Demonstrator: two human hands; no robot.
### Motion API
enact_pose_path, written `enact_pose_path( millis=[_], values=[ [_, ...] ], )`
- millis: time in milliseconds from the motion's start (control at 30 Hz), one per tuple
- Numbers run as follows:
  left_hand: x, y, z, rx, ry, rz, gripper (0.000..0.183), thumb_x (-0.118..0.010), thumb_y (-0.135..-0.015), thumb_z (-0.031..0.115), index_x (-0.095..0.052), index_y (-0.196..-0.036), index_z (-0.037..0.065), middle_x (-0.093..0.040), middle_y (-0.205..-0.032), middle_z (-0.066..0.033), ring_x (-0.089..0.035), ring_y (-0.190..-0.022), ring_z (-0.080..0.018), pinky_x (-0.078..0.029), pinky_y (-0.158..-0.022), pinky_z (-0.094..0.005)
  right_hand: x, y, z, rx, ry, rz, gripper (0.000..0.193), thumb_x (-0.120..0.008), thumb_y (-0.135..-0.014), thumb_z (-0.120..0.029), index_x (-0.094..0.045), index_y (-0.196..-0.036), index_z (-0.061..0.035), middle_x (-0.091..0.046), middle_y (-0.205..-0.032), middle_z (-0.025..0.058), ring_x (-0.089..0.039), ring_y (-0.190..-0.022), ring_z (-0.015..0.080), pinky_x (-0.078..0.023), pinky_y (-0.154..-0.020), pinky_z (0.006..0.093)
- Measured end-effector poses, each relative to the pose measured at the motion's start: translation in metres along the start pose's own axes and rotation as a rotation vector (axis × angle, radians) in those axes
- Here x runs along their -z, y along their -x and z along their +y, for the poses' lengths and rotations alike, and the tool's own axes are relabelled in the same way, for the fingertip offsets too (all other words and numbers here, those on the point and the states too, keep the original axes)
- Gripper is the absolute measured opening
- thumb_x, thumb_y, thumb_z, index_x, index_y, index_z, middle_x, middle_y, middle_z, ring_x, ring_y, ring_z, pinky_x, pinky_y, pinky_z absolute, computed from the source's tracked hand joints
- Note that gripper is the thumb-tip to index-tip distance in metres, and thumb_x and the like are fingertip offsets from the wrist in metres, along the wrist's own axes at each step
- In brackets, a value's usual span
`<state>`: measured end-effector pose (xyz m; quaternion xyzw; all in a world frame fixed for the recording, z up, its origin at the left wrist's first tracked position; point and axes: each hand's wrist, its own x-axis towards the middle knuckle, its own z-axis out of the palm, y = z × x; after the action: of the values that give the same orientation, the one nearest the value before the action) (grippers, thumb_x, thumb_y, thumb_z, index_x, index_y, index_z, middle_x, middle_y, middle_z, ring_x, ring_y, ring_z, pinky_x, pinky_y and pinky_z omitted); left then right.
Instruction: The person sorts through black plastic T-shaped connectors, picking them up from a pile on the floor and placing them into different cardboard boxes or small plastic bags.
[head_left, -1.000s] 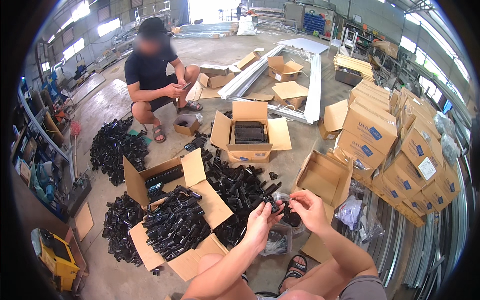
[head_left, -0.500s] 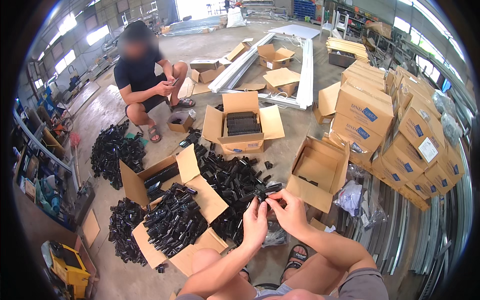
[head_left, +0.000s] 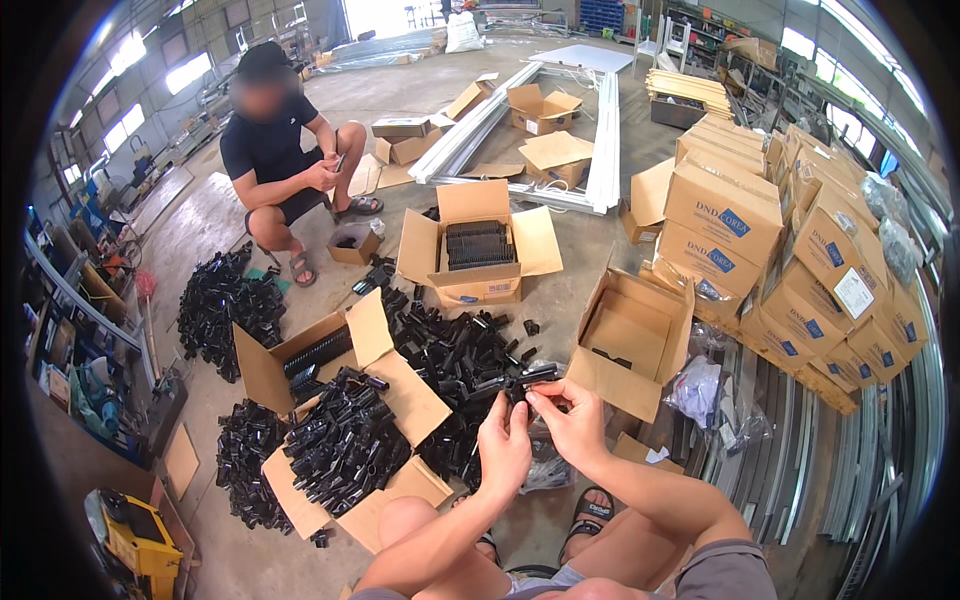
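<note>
Above the middle of the floor, my left hand point(head_left: 505, 446) and my right hand point(head_left: 572, 420) pinch a small black plastic part point(head_left: 521, 381) between their fingertips. Its exact kind is hard to tell; one end points right, past my right fingers. Just beyond it spreads a loose heap of black parts point(head_left: 450, 362). To the left, an open carton point(head_left: 418, 395) is covered in front by another mound of similar parts point(head_left: 352, 440), with rows of black pieces inside it. Right of my hands stands an open carton point(head_left: 630, 318) with a few black pieces at its bottom.
A co-worker point(head_left: 268, 135) squats at the far left, holding something small, beside another black heap point(head_left: 230, 308). An open carton point(head_left: 480, 285) packed with black pieces stands ahead. Stacked cartons point(head_left: 725, 200) and long metal profiles point(head_left: 800, 470) lie right; a yellow case point(head_left: 140, 535) sits lower left.
My hands stay together on the black part, with only a slight shift of the fingers. The whole view has moved a little. The co-worker's hands have shifted slightly.
</note>
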<state>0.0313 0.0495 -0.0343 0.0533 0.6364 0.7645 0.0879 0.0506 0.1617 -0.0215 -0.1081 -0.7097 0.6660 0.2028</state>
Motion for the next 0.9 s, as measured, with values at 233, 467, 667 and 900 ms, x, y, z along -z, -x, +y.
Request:
enact_pose_path(
  millis=[233, 467, 667, 900],
  values=[
    [0.001, 0.004, 0.004, -0.038, -0.166, 0.040, 0.045, -0.053, -0.101, 0.009, -0.044, -0.136, -0.017, -0.070, -0.102, -0.0187, -0.065, -0.094, -0.0143, -0.052, -0.079, -0.0274, -0.002, 0.001, 0.005, -0.101, -0.237, 0.000, 0.011, -0.073, -0.088, -0.003, -0.069, -0.095, 0.0036, -0.071, -0.088, 0.0066, -0.065, -0.078, 0.0091, -0.053, -0.069, 0.0237],
    [0.005, 0.006, 0.011, -0.055, -0.144, 0.043, 0.041, -0.055, -0.100, 0.008, -0.047, -0.133, -0.015, -0.071, -0.103, -0.0179, -0.065, -0.090, -0.0125, -0.052, -0.077, -0.0277, -0.003, 0.004, 0.001, -0.127, -0.263, -0.019, 0.013, -0.073, -0.087, -0.001, -0.069, -0.099, 0.0029, -0.072, -0.096, 0.0073, -0.066, -0.083, 0.0084, -0.054, -0.075, 0.0237],
    [0.002, 0.008, 0.012, -0.039, -0.269, -0.019, 0.043, -0.052, -0.101, 0.005, -0.043, -0.138, -0.016, -0.066, -0.107, -0.0101, -0.061, -0.094, -0.0109, -0.051, -0.083, -0.0248, 0.002, 0.007, -0.001, -0.171, -0.366, 0.019, 0.014, -0.072, -0.087, 0.002, -0.070, -0.101, 0.0023, -0.073, -0.098, 0.0085, -0.067, -0.086, 0.0104, -0.054, -0.079, 0.0245],
    [0.001, 0.007, 0.005, -0.072, -0.129, 0.000, 0.044, -0.056, -0.099, 0.007, -0.045, -0.136, -0.016, -0.069, -0.102, -0.0173, -0.062, -0.090, -0.0107, -0.051, -0.078, -0.0265, 0.003, 0.008, 0.001, -0.224, -0.432, 0.013, 0.015, -0.072, -0.088, -0.002, -0.068, -0.103, 0.0026, -0.072, -0.099, 0.0083, -0.067, -0.090, 0.0102, -0.053, -0.082, 0.0247]
  ],
)
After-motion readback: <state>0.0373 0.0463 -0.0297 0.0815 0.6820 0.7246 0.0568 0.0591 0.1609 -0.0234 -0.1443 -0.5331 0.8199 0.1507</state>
